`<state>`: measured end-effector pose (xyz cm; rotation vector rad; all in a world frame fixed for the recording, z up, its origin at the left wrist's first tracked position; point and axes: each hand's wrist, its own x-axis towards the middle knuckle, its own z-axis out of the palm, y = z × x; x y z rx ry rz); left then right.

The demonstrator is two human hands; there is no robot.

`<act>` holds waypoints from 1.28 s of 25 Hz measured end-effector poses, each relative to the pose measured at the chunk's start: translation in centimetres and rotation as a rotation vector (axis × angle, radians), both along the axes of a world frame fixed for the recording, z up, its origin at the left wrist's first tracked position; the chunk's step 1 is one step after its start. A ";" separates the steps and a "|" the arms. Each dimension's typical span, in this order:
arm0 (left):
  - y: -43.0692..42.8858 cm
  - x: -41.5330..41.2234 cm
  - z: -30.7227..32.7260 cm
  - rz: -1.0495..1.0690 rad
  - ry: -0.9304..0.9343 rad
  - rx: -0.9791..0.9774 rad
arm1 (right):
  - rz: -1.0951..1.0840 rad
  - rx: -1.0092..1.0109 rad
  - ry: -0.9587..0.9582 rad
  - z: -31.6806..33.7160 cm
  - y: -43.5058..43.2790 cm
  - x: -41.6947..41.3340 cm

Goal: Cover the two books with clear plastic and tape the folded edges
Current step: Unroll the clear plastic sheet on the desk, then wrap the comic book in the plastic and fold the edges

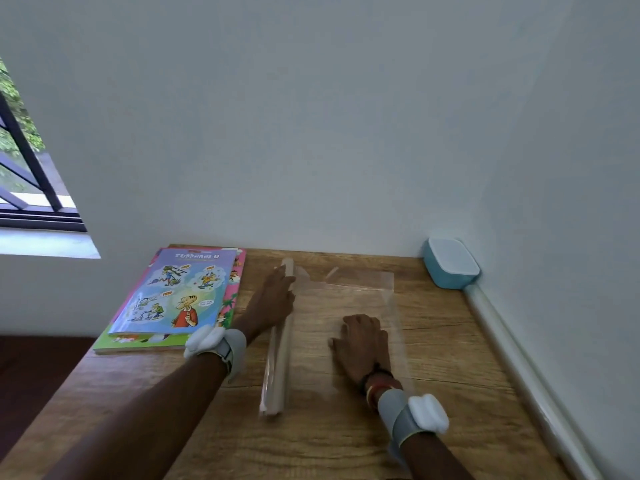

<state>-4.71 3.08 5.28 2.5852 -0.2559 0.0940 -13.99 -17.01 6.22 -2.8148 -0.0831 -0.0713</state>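
Two hands are at work on the brown wood-grain worktop [346, 441] in the head camera's single view. The left hand [273, 299] lies with its fingers stretched forward along the roll of clear plastic film [278, 358], flat on top of its far half, not pinching it. The roll runs from the near middle of the worktop away toward the wall, slightly tilted. From it a sheet of clear plastic [360, 292] is unrolled to the right and lies flat on the wood; its far edge shows a few creases and a folded corner. The right hand [362, 344] rests palm down on this sheet, fingers spread and pressing on it, well to the right of the roll. Each wrist bears a grey strap with a white device; the right wrist also has dark and red bands.

The two books lie stacked at the far left corner of the worktop, just beside the left hand and apart from the plastic. The upper one is a thin purple comic book with cartoon figures on its cover [176, 292]; under it a larger pink-and-green picture book [232, 296] shows along the right and near edges.

A light blue lidded plastic box [450, 268] stands in the far right corner against the pale wall. A dark-framed window [31, 188] shows at the left.
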 end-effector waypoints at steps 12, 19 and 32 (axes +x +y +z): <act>8.2 -3.2 -1.1 0.599 -0.167 0.079 | 0.218 0.215 -0.120 1.8 10.9 1.9; 15.0 -4.3 0.0 0.967 0.141 0.154 | 0.381 0.212 0.102 1.5 19.3 1.5; 15.2 -6.1 9.0 0.758 0.047 -0.524 | 0.043 0.869 0.212 3.1 18.6 2.6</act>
